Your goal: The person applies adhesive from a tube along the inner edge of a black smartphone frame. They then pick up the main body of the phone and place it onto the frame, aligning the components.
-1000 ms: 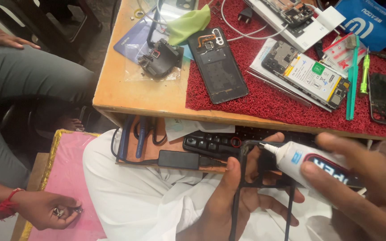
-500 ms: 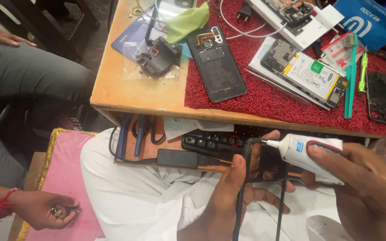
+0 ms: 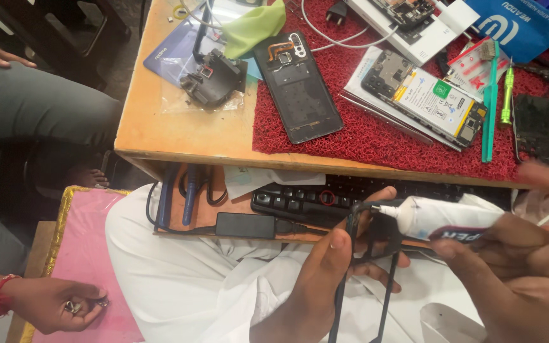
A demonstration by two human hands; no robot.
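My left hand (image 3: 328,270) grips a thin black phone frame (image 3: 363,260) by its upper left edge, holding it over my lap. My right hand (image 3: 516,267) holds a white glue tube (image 3: 443,218) with its nozzle tip touching the top edge of the frame. On the red mat (image 3: 376,136) above lie a black phone back cover (image 3: 297,86) and an opened phone with its battery showing (image 3: 424,98).
A black keyboard (image 3: 306,200) and a black adapter (image 3: 246,225) sit on the shelf under the wooden table (image 3: 179,133). A green cloth (image 3: 255,25), a blue-green tool (image 3: 489,108) and a green screwdriver (image 3: 508,95) lie on top. Another person's hand (image 3: 55,305) rests at lower left.
The glue tube's nozzle has stayed at the frame's top edge while my right hand shifted slightly rightward. The view has drifted a little to the right.
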